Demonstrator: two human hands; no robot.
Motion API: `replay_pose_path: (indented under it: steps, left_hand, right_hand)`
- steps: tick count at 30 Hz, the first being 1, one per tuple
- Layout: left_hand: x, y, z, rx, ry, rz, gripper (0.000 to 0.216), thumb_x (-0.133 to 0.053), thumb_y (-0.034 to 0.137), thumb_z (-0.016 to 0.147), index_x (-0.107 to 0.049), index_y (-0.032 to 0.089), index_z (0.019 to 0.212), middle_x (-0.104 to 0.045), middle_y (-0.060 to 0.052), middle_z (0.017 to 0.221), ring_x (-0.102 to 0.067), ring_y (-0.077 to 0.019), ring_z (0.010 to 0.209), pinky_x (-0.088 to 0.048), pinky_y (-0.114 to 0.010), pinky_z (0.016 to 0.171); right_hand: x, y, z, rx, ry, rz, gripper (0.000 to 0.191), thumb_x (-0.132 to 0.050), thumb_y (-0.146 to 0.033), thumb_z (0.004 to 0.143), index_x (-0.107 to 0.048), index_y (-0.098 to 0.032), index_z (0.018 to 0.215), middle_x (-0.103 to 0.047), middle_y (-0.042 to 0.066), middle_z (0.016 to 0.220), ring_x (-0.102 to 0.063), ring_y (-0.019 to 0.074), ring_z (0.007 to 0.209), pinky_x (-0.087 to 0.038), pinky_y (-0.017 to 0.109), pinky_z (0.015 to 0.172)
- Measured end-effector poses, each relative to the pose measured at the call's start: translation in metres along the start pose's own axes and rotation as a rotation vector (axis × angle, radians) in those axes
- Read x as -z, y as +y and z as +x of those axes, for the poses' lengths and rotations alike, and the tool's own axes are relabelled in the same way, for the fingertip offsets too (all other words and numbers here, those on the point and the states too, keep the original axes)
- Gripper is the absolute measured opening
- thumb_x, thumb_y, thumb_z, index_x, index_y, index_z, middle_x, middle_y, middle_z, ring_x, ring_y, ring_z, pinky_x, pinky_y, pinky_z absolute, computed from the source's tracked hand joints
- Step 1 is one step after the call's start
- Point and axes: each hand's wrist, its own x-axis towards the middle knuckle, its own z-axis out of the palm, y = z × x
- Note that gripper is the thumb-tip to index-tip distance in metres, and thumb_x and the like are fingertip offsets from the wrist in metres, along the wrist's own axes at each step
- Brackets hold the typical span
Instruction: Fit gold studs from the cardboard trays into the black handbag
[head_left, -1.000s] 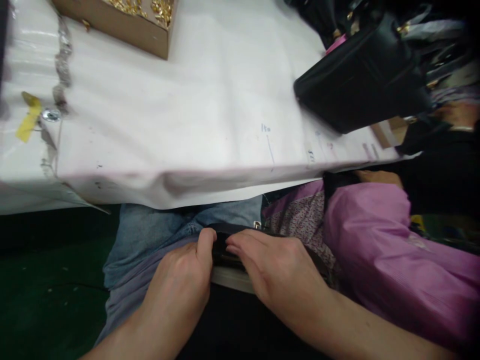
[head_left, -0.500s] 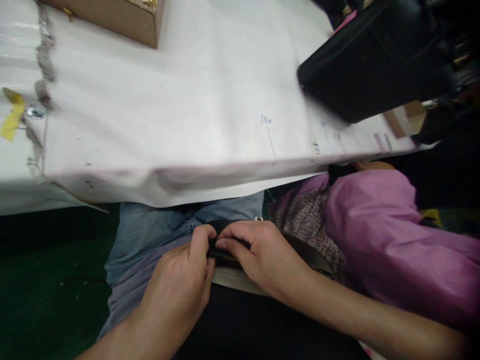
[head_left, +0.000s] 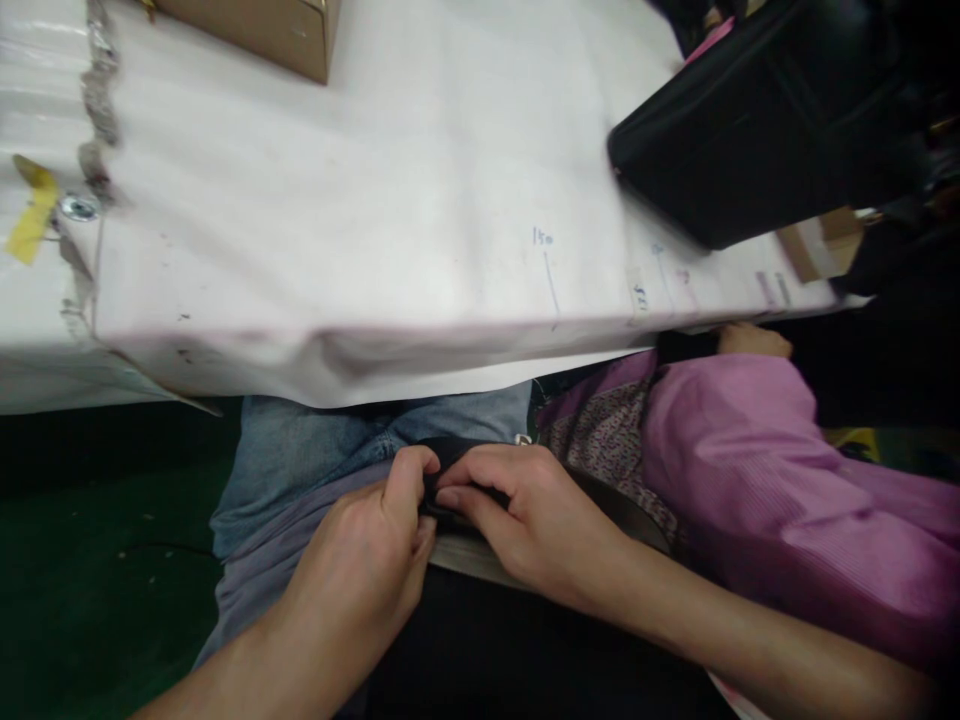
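Across my lap lies what looks like a black bag (head_left: 517,650), with a greyish-beige strip (head_left: 469,557) along its upper edge. My left hand (head_left: 367,540) is closed on that black edge, thumb on top and fingers curled beneath. Just to its right, my right hand (head_left: 517,510) pinches the same edge between thumb and fingertips. The two hands nearly touch. Whether a small part sits between the fingertips is hidden. A small pale metal piece (head_left: 523,439) shows behind my right hand.
Ahead is a table with a white cover (head_left: 375,220) and pen marks. It bears a cardboard box (head_left: 262,30), a large black bag (head_left: 750,140) and a small carton (head_left: 821,245). At right sits a person in a pink sleeve (head_left: 735,430), one hand (head_left: 754,340) at the table edge.
The view has shifted slightly, so the table things appear a little further right. My hands keep their grip on the black edge. More of the neighbour's hand shows at the table edge.
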Motion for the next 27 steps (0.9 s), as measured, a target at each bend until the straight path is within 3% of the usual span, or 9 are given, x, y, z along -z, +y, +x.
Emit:
replay_pose_path:
  steps: [8,13,18,23,27]
  left_hand:
    - [-0.003,0.001,-0.004,-0.052,0.004,-0.012,0.048,-0.048,0.000,0.097,-0.044,0.029,0.136,-0.073,0.003,0.091,-0.078,-0.0244,0.077,-0.053,-0.034,0.067]
    - [-0.004,0.001,-0.006,-0.051,0.005,-0.006,0.048,-0.049,0.000,0.097,-0.044,0.029,0.135,-0.073,0.003,0.092,-0.078,-0.0241,0.078,-0.053,-0.034,0.068]
    - [-0.002,0.002,-0.003,-0.056,0.009,-0.021,0.044,-0.049,0.001,0.099,-0.044,0.029,0.133,-0.068,0.005,0.085,-0.075,-0.0231,0.073,-0.049,-0.033,0.065]
    - [-0.004,-0.003,-0.005,-0.027,0.014,-0.049,0.048,-0.052,0.002,0.097,-0.046,0.029,0.136,-0.066,0.004,0.085,-0.073,-0.0226,0.071,-0.048,-0.032,0.066]
    - [-0.005,-0.006,-0.008,0.025,-0.016,-0.110,0.051,-0.056,0.001,0.095,-0.048,0.031,0.135,-0.068,0.005,0.087,-0.071,-0.0207,0.071,-0.047,-0.032,0.068]
  right_hand:
    - [0.002,-0.011,0.003,-0.382,0.001,0.161,0.013,-0.078,-0.025,0.097,-0.086,-0.026,0.086,-0.079,-0.006,0.078,-0.065,0.0120,0.073,-0.047,0.029,0.071]
    - [0.002,-0.001,0.004,-0.559,-0.103,0.312,0.015,-0.084,-0.038,0.091,-0.084,-0.023,0.087,-0.068,-0.004,0.067,-0.048,0.0105,0.056,-0.038,0.029,0.055]
    - [0.007,0.004,0.008,-0.562,-0.177,0.373,0.026,-0.086,-0.046,0.090,-0.083,-0.023,0.102,-0.076,0.000,0.087,-0.056,0.0130,0.066,-0.044,0.028,0.059]
    - [0.013,-0.002,0.009,-0.514,-0.291,0.227,0.028,-0.076,-0.048,0.099,-0.084,-0.022,0.093,-0.076,0.000,0.080,-0.058,0.0145,0.068,-0.045,0.029,0.062]
    - [0.013,0.001,0.006,-0.463,-0.302,0.295,0.027,-0.078,-0.047,0.098,-0.086,-0.022,0.101,-0.084,0.002,0.098,-0.067,0.0180,0.081,-0.051,0.030,0.073]
